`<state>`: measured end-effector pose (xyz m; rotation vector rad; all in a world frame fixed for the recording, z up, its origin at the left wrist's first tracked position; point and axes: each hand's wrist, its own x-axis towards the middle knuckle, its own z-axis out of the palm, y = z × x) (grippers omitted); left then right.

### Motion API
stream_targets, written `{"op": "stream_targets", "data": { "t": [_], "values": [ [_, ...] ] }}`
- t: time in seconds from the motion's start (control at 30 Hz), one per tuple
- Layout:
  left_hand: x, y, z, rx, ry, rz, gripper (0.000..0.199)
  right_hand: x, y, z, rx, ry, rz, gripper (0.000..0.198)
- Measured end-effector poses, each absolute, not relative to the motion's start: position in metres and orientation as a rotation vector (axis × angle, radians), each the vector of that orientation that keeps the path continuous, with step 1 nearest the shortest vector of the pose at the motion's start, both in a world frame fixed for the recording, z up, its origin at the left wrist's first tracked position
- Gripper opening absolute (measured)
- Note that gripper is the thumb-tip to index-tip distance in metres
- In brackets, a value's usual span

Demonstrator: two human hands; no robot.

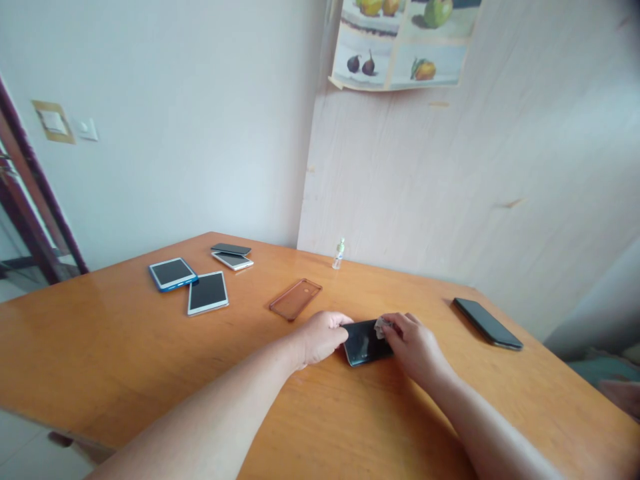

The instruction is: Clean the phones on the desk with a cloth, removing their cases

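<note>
A black smartphone (364, 345) is tilted a little above or on the wooden table, its dark screen facing me. My left hand (323, 337) grips its left end, thumb on the front edge. Between the fingers of my right hand (413, 341) is a crumpled white tissue (380, 327), pressed against the upper right of the screen. My right hand covers the phone's right end. Just beyond my left hand lies a clear brownish phone case (296, 299).
The wooden table (125, 353) bears a white tablet (208, 292), a blue-cased tablet (173, 273), a white phone (233, 260) under a dark phone (231, 249), and another black phone (487, 323) at right. A small spray bottle (339, 255) stands near the wall.
</note>
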<state>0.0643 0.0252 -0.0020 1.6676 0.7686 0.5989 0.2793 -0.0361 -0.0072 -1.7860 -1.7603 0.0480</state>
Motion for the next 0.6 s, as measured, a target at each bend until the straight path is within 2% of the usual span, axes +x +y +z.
{"op": "stream_targets", "data": {
  "t": [0.2,0.37,0.6],
  "values": [
    [0.063,0.015,0.007,1.932,0.995,0.571,0.034,0.275,-0.035,-0.012,-1.805,-1.776,0.064,0.022],
    [0.061,0.008,0.01,2.218,1.11,0.548,0.061,0.268,-0.035,-0.011,-1.814,-1.786,0.083,0.022],
    [0.056,0.009,0.009,2.542,1.105,0.456,0.052,0.273,-0.033,-0.015,-1.805,-1.79,0.088,0.021]
  ]
}}
